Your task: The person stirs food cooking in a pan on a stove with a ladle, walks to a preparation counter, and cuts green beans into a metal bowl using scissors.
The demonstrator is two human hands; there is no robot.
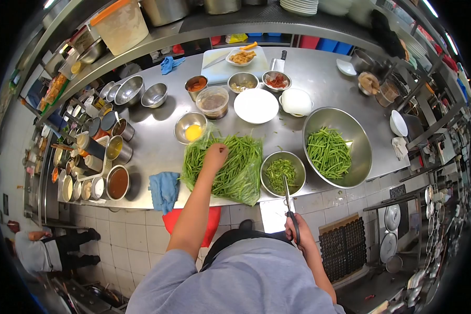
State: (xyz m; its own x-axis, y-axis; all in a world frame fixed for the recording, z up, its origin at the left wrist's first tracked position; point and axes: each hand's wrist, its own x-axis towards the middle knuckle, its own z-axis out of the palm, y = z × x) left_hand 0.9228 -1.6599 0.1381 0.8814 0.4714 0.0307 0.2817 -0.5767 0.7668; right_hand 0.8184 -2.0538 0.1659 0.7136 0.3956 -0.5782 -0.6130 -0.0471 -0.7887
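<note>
Left hand: curled fingers, hold unclear.
Scissors: gripped by right hand's fingers, tips over steel bowl.
Green beans: bagged on tabletop; likely trimming, next calling for beans at scissors.

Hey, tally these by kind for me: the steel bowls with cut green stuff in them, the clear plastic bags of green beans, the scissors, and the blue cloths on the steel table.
Steel bowls with cut greens: 2
Clear plastic bag of green beans: 1
Scissors: 1 pair
Blue cloths: 2
Total: 6
</note>
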